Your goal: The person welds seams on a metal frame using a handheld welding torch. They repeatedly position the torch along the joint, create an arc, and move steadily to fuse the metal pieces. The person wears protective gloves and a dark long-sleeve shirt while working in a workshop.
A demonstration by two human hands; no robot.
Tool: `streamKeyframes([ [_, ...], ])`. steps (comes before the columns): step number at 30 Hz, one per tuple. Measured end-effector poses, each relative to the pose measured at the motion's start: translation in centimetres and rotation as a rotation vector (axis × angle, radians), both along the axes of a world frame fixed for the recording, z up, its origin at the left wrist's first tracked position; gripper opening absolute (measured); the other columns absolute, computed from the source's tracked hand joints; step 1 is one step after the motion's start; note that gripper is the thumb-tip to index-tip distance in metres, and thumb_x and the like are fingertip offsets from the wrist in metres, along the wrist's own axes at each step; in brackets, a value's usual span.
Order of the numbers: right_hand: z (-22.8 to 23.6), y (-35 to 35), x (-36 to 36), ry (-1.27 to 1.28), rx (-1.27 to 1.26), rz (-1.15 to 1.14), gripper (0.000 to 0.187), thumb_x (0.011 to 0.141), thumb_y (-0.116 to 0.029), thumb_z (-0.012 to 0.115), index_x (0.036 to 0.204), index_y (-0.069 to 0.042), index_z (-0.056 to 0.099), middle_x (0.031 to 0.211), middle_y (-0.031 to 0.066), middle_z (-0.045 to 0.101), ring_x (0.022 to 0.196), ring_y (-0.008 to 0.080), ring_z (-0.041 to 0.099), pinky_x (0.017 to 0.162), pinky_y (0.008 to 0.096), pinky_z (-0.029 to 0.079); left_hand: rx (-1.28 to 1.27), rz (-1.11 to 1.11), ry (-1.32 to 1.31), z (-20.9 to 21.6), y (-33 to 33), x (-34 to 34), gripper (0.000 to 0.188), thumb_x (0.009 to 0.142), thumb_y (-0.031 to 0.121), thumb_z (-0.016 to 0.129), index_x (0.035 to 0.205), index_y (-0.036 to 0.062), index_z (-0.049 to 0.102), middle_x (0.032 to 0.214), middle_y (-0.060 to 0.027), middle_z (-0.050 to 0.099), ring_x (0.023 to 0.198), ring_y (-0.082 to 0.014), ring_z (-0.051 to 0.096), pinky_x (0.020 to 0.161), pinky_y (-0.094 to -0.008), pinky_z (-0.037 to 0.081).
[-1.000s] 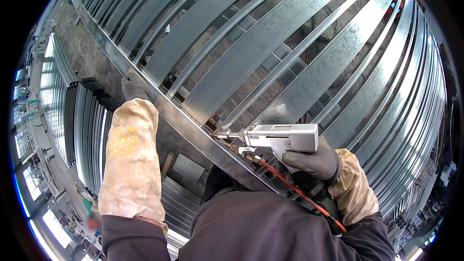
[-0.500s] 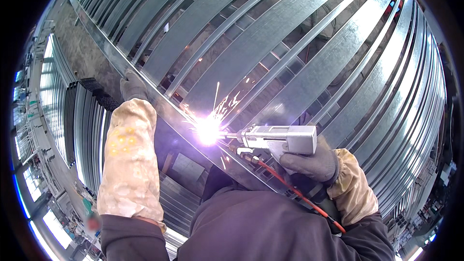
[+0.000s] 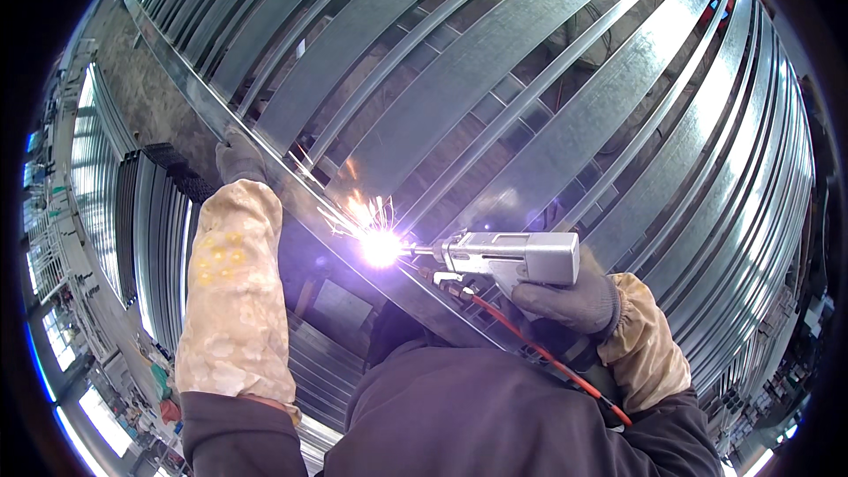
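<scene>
Leftmost, the gloved left hand (image 3: pixel 239 159) rests at the edge of the long metal rail (image 3: pixel 309 205), above the tan sleeve (image 3: pixel 234 291). I cannot tell if its grip pinches the rail or just leans there. If that hand slips, the rail might wiggle and end up crooked. Next comes the bright glow (image 3: pixel 382 249), right at the rail, near the ends of the metal strips (image 3: pixel 477 79). Its sparks (image 3: pixel 367 212) fly up and toward the left hand, so a hot bit could land on the sleeve and burn it. To the right, the welding gun (image 3: pixel 530 256) points left, its tip by the glow. The right hand (image 3: pixel 574 300) has its grip wrapped around the welding gun, low at the back. If that hand shakes, the tip may melt the wrong spot. Below, a snag on the orange hose (image 3: pixel 548 349) could tug everything sideways.
</scene>
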State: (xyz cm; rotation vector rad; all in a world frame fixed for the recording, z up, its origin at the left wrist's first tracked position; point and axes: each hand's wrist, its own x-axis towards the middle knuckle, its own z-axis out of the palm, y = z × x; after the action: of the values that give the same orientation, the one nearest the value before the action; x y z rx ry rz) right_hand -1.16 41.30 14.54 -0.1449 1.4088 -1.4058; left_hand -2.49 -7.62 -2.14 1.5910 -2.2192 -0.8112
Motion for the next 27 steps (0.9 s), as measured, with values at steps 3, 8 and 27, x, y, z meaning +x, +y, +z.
streamKeyframes([
  [3, 0.1, 0.2, -0.1, -0.046, 0.019, 0.015, 0.024, 0.090, -0.025, 0.059, 0.099, -0.002, 0.060, 0.081, 0.0023, 0.061, 0.073, 0.0100, 0.057, 0.065, 0.0265, 0.047, 0.011, -0.009, -0.009, 0.1, 0.3, -0.2, 0.069, 0.092, 0.051, 0.034, 0.119, -0.0105, 0.052, 0.118, -0.0308, 0.056, 0.112, -0.0429, 0.054, 0.095, -0.0447, 0.043],
  [8, 0.1, 0.5, 0.1, -0.064, 0.011, 0.025, 0.023, 0.090, -0.024, 0.059, 0.096, -0.002, 0.061, 0.081, 0.0024, 0.062, 0.074, 0.0097, 0.056, 0.066, 0.0265, 0.046, -0.019, 0.005, 0.016, -0.7, -0.9, 0.2, 0.068, 0.091, 0.049, 0.039, 0.119, -0.0110, 0.052, 0.118, -0.0297, 0.057, 0.107, -0.0396, 0.058, 0.091, -0.0416, 0.046],
  [27, 0.4, 1.1, 0.6, -0.167, 0.033, 0.017, 0.023, 0.090, -0.024, 0.060, 0.100, -0.002, 0.060, 0.081, 0.0025, 0.062, 0.075, 0.0090, 0.058, 0.066, 0.0262, 0.048, 0.039, 0.001, -0.036, 1.0, 0.4, 0.2, 0.073, 0.092, 0.052, 0.031, 0.132, -0.0082, 0.042, 0.129, -0.0291, 0.049, 0.118, -0.0405, 0.051, 0.099, -0.0428, 0.043],
])
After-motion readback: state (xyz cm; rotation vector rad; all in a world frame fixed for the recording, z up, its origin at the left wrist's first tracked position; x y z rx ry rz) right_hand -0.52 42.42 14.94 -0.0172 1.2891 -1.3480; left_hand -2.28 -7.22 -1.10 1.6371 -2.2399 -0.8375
